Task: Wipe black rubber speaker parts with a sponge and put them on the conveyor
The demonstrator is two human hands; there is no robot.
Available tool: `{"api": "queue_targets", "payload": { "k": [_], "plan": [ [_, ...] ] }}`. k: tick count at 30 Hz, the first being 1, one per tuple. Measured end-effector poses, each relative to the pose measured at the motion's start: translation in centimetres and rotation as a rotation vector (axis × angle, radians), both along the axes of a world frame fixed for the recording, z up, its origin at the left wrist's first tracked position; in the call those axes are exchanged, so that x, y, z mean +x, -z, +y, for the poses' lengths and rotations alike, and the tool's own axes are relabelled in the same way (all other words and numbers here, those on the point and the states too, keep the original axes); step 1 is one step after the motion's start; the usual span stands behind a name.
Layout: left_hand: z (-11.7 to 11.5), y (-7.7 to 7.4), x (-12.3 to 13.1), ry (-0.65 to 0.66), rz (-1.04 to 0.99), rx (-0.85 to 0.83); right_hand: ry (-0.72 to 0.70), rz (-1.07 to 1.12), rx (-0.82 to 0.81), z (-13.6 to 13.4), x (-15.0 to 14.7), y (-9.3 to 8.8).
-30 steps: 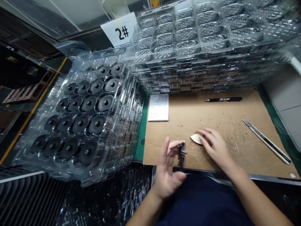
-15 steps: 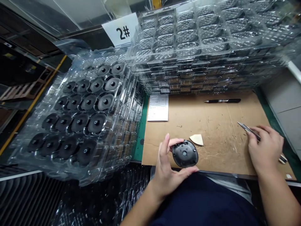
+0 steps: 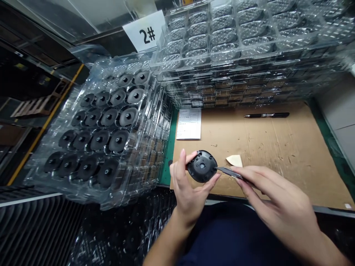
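My left hand point(image 3: 186, 195) hovers over the front edge of the cardboard-covered worktop point(image 3: 266, 147), its fingers point(image 3: 181, 166) curled closely around the rim of a round black plastic part point(image 3: 202, 166). My right hand point(image 3: 280, 195) pinches a slim craft knife point(image 3: 229, 172) narrowly, the blade tip touching that part's edge. A cream scrap point(image 3: 234, 160) lies just beyond, and stacked clear trays point(image 3: 155, 122) of black discs point(image 3: 118, 140) stand past the worktop's left edge
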State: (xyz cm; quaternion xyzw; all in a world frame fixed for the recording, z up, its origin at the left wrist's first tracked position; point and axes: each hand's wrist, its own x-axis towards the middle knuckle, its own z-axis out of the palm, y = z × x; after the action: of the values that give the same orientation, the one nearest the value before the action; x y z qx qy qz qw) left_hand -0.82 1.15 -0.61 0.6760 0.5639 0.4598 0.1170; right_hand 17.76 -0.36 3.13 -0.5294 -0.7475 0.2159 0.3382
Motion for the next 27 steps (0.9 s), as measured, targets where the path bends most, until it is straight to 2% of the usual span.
{"api": "queue_targets", "payload": {
  "k": [5,11,17,21,27],
  "plan": [
    [0.0,0.3,-0.3,-0.013,0.066,0.064,-0.006,0.001,0.000,0.2,0.0,0.6],
    [0.0,0.4,-0.3,-0.029,0.136,0.162,-0.017,0.011,-0.021,0.1,0.0,0.6],
    [-0.1,0.3,-0.3,-0.059,0.206,0.234,0.065,-0.006,-0.034,0.4,0.9,1.1],
    [-0.2,0.2,-0.1,-0.038,0.221,0.246,0.179,-0.064,-0.057,0.6,2.8,2.8],
    [0.0,0.0,-0.2,-0.002,0.368,0.361,0.394,-0.204,-0.092,0.7,7.9,6.4]
  ]
}}
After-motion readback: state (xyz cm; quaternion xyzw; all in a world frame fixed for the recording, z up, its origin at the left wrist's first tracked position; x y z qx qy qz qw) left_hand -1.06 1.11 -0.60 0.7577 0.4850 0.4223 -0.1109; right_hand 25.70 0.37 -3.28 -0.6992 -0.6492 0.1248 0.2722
